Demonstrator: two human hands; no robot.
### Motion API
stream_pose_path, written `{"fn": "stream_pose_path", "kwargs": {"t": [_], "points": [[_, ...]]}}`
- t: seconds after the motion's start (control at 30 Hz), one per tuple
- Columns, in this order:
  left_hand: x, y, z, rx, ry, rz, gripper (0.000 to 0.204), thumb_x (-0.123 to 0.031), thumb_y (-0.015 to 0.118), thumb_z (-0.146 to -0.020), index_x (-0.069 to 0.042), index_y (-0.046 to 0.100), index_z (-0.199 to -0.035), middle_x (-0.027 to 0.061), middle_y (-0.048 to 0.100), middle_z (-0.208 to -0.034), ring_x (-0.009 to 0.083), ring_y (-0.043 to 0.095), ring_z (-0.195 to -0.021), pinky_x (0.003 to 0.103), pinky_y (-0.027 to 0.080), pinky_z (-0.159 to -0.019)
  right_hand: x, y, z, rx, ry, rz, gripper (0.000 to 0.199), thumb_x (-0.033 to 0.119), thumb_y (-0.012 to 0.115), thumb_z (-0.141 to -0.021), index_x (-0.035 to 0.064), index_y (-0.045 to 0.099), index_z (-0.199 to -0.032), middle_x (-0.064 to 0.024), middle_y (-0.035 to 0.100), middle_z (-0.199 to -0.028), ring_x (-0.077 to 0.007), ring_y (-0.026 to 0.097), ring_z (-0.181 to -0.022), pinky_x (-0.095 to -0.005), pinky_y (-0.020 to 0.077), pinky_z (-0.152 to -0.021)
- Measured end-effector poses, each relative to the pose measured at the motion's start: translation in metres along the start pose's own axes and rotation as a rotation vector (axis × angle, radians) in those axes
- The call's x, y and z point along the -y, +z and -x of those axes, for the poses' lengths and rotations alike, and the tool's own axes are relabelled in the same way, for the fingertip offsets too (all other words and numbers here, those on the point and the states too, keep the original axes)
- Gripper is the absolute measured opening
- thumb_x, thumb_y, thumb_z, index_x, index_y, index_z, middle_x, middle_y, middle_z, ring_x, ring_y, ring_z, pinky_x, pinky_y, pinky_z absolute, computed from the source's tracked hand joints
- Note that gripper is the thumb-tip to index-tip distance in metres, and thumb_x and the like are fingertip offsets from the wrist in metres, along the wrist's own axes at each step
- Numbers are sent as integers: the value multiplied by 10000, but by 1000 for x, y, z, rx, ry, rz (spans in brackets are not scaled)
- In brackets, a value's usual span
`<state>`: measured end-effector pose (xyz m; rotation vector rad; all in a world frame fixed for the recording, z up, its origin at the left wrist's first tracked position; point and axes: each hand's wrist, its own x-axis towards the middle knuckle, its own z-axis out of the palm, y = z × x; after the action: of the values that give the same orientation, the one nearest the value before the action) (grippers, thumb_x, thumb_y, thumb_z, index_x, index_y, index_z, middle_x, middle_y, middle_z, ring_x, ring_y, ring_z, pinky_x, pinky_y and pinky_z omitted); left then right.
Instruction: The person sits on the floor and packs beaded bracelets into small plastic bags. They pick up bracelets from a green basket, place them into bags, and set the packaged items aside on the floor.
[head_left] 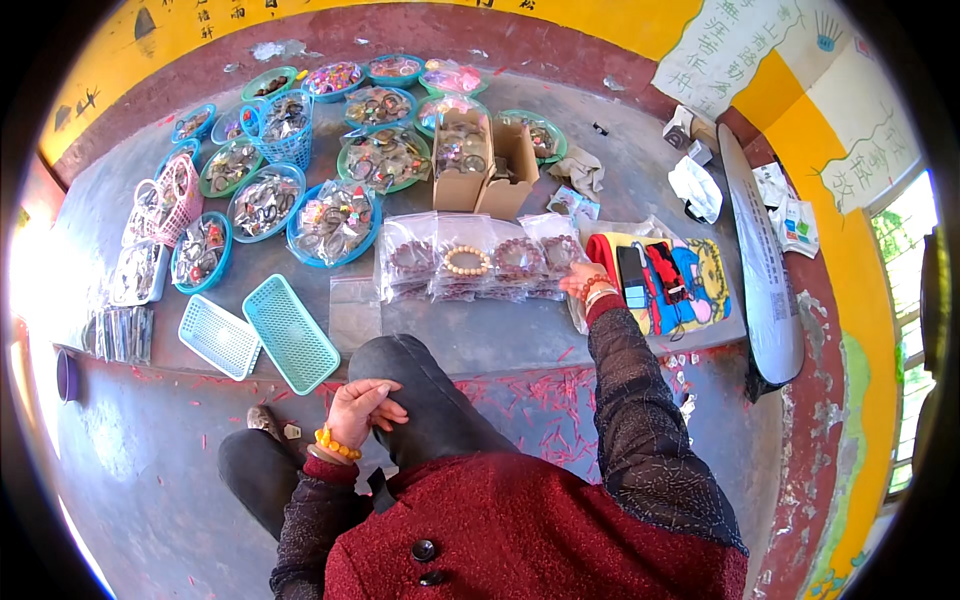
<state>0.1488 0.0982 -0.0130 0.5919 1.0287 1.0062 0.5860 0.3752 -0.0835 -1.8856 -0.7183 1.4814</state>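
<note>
Bracelets of round beads, sealed in clear plastic bags (480, 258), lie in a row on the grey concrete ledge (640, 165): three reddish-brown strands and one pale tan strand (467, 261) second from the left. The right hand (578, 280) reaches to the right end of that row, fingers loosely curled on the edge of the last bag; whether it grips the bag cannot be told. The left hand (362, 408) rests half-closed and empty on the raised knee (400, 365), a yellow bead bracelet (336, 444) on its wrist. Behind the bags stands an open cardboard box (463, 160) with more packed trinkets. Round blue and green plastic baskets (333, 222) to the left hold heaps of bagged jewellery. Two rectangular mint trays (290, 333) lie empty near the ledge's edge.
</note>
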Motion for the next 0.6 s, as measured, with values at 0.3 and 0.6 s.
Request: {"fn": "stream_pose_path", "kwargs": {"t": [0.3,0.6], "points": [[1,1,1,-9,14,3,228,-169,508,-924,12,624,-1000,144,676,-731,213,672,-613,236,504,-474,-20,17,-26,46,67,-507,331,158,337,-939,-53,417,-1182,-197,597,-1121,-289,654,-816,-299,512,-486],[-2,6,7,-53,-10,-39,252,-207,512,-930,16,624,-969,141,677,-752,209,675,-662,236,514,-544,-30,26,11,-219,15,-77,371,383,515,-878,52,543,-712,-76,547,-533,-175,470,-347,-298,353,-310]]}}
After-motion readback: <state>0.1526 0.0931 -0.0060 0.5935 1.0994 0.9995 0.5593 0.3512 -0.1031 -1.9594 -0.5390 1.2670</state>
